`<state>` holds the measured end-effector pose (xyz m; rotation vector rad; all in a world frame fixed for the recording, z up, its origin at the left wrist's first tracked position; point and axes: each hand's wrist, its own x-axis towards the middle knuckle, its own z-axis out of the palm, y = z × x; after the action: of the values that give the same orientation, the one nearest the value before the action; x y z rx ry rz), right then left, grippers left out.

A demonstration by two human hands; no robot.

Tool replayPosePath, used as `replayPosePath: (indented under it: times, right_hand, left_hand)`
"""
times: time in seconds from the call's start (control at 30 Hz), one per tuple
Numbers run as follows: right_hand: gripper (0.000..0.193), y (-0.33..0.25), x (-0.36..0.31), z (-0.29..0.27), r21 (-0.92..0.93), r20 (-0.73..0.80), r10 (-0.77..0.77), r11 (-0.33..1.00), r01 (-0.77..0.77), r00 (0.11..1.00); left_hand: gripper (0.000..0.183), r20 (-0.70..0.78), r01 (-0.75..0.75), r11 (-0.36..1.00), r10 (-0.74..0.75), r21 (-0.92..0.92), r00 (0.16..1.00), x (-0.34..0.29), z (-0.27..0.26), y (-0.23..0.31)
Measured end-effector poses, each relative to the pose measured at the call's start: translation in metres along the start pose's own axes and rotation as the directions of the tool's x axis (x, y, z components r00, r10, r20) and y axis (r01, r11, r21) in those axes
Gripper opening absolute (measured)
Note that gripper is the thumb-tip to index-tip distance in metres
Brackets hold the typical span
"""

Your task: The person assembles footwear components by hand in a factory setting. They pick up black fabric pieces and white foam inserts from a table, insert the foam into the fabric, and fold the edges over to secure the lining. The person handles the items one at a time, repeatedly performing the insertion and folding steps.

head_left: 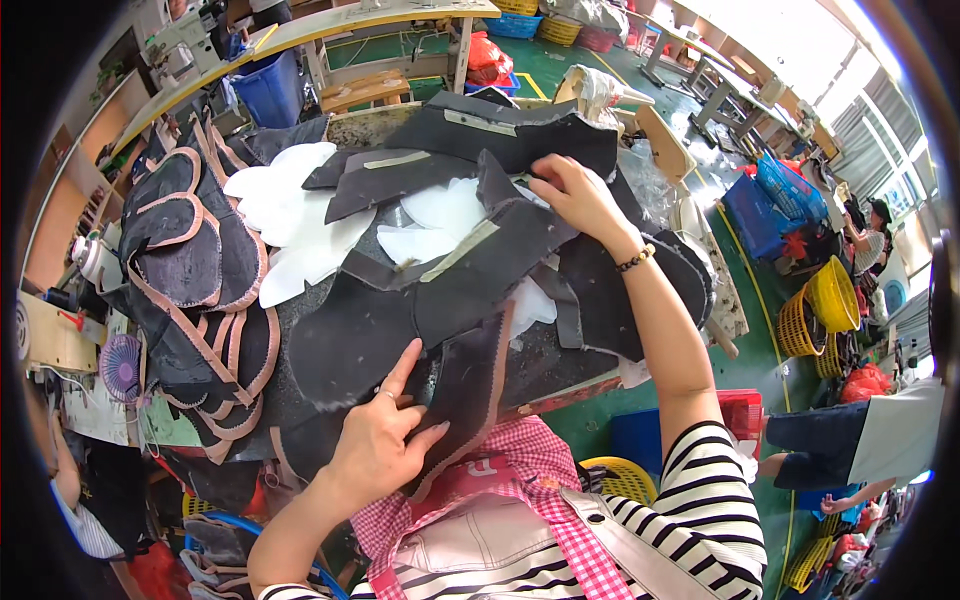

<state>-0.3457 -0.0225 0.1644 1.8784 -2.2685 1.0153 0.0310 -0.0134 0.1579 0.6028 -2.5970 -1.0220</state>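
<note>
Black fabric pieces, shaped like shoe-upper parts, lie in a loose pile before me. My left hand (385,440) rests low on the pile, index finger stretched out and thumb apart. Its fingertip touches the lower edge of a large black piece (355,350). Under that hand lies another black piece with a pinkish zigzag-cut edge (462,390). My right hand (580,200) is at the far right of the pile, fingers bent and closed at the edge of a black piece with a pale strip (500,245). The fingertips' exact hold is partly hidden.
White cut pieces (300,215) lie left of centre. Stacked black pieces with pinkish edging (185,245) crowd the left side, near a small purple fan (121,367). Yellow baskets (832,293) stand on the green floor to the right, where other people are.
</note>
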Motion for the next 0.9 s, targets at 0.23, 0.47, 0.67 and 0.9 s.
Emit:
replayPosePath:
  times: [0.23, 0.47, 0.67, 0.9]
  right_hand:
    - [0.041, 0.011, -0.042, 0.020, -0.238, 0.039, 0.130, 0.964, -0.118, 0.991]
    - [0.038, 0.066, -0.051, 0.004, -0.493, -0.126, 0.097, 0.857, -0.147, 0.987]
    - [0.043, 0.029, -0.040, 0.007, -0.251, -0.097, -0.314, 0.926, 0.283, 0.944]
    - [0.011, -0.015, 0.021, 0.041, -0.233, 0.407, -0.758, 0.454, 0.860, 0.510]
  left_hand:
    - [0.035, -0.032, 0.253, 0.962, -0.251, 0.101, 0.968, 0.012, 0.000, -0.034]
    - [0.024, 0.003, 0.308, 0.948, -0.310, 0.084, 0.951, -0.035, -0.013, -0.048]
    - [0.023, 0.050, 0.277, 0.950, -0.286, 0.142, 0.957, -0.043, -0.015, -0.037]
    - [0.031, 0.139, 0.021, 0.983, -0.047, 0.184, 0.989, -0.043, -0.014, 0.011]
